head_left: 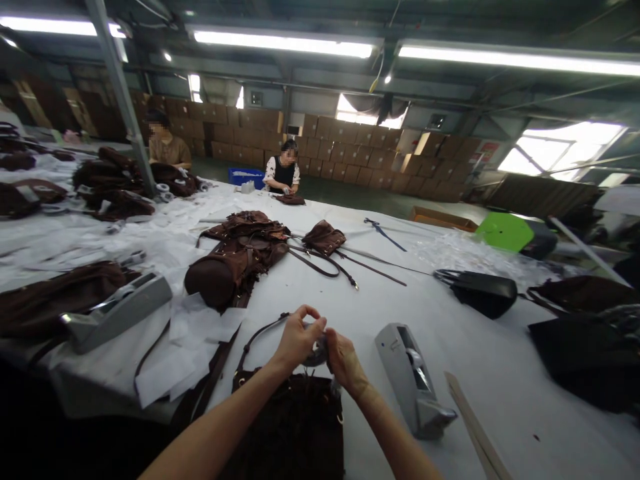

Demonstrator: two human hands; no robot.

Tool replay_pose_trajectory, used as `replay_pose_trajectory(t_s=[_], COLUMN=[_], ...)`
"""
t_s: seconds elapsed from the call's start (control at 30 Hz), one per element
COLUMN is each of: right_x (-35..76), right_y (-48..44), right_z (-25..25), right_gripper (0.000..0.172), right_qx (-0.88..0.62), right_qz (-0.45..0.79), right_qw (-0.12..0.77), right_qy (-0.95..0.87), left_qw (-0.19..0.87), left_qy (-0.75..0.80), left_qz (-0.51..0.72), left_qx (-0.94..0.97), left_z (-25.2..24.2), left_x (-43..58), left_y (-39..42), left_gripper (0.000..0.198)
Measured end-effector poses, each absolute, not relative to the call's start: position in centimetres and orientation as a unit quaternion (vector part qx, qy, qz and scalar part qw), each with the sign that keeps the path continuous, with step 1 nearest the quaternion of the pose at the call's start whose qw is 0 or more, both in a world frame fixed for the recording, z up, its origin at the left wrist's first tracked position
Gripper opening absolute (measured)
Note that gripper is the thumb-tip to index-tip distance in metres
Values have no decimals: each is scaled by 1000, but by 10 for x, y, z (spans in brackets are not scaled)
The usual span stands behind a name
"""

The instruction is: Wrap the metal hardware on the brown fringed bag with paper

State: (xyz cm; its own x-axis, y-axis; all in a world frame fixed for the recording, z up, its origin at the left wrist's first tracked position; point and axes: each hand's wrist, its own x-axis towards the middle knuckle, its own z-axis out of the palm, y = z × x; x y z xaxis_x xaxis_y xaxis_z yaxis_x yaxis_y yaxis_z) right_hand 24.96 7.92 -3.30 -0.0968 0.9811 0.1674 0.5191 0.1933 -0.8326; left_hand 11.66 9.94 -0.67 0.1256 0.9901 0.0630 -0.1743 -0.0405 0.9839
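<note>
A dark brown suede bag [295, 427] lies at the near edge of the white table [450, 347], its strap [255, 337] curving to the left. Both hands meet just above the bag's top. My left hand [299, 337] is closed in a pinch, fingers curled over a small grey piece [316, 353] that I cannot name. My right hand [343, 360] is closed on the same piece from the right side. The two hands touch each other.
A grey tape dispenser [413, 377] stands right of the hands, another [117, 310] at the left. White paper sheets [195, 333], a pile of brown bags [240, 253], black bags [480, 290] and a wooden stick [475, 433] lie around. Two people sit at the far side.
</note>
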Motion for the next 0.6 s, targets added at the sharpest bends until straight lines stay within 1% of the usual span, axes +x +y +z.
replay_pose_trajectory(t_s=[0.1,0.23,0.3,0.4,0.5,0.6], right_x=[248,253,259,268,275,276], right_y=[75,71,69,65,59,55], right_z=[-44,-59,-65,-70,-75,-79], right_gripper=[65,56,51,47,49,54], right_qx=[-552,-557,-563,-559,-538,-505], right_qz=[291,269,246,203,163,134], right_qw=[387,364,344,310,273,239], right_qy=[-679,-697,-710,-742,-781,-819], left_qw=[568,581,600,627,631,640], left_qy=[422,436,432,415,415,416], left_qz=[551,561,529,449,377,319], left_qx=[442,397,418,483,536,563], left_z=[-16,-38,-46,-50,-44,-40], left_x=[128,134,129,109,85,70], left_y=[99,95,94,94,91,80], left_gripper=[40,46,47,48,50,46])
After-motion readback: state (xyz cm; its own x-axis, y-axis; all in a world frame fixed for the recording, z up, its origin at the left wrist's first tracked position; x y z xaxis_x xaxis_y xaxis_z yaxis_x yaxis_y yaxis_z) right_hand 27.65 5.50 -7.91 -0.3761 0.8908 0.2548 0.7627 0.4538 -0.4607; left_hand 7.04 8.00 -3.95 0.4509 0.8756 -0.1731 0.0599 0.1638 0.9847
